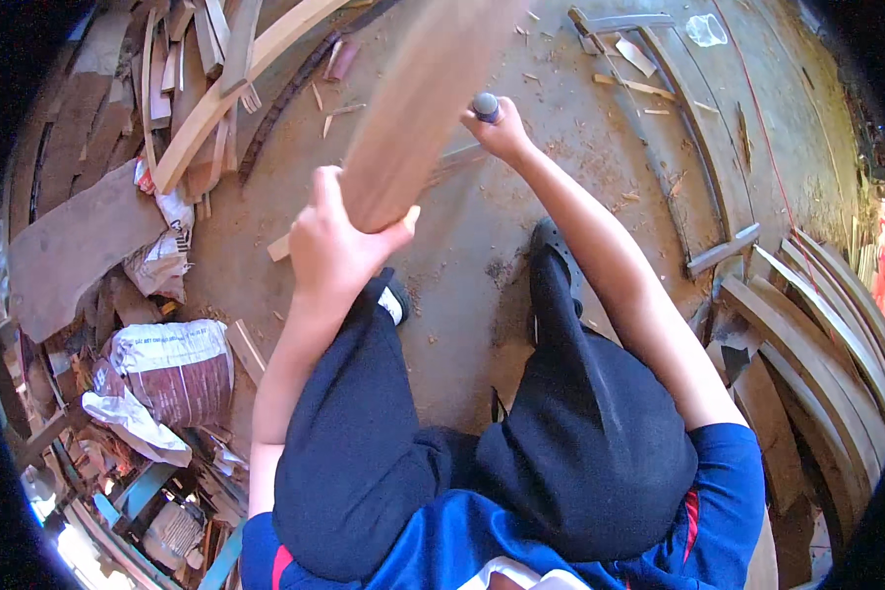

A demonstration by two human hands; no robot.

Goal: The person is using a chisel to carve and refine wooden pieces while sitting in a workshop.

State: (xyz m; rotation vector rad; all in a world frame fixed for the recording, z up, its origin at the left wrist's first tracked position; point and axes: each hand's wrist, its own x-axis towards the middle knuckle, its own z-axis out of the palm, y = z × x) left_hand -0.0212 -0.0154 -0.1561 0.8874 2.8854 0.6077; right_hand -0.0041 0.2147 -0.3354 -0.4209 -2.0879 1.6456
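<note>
My left hand [339, 236] is wrapped round the lower end of a brown wooden board [413, 118]. The board tilts up and away to the right, its far end blurred and cut off by the upper edge. My right hand [501, 131] is closed round the handle of a tool [485, 106] with a round grey butt. A long, flat, brownish strip [457, 165] lies between that hand and the board; whether it belongs to the tool I cannot tell. Both hands are above the floor, in front of my bent knees.
Curved wooden pieces [221, 108] are heaped at the far left, and more [816, 364] at the right. A wooden frame [683, 138] lies at the far right near a clear plastic cup [706, 30]. A sack [172, 369] stands at the left. Chips litter the concrete floor [452, 334].
</note>
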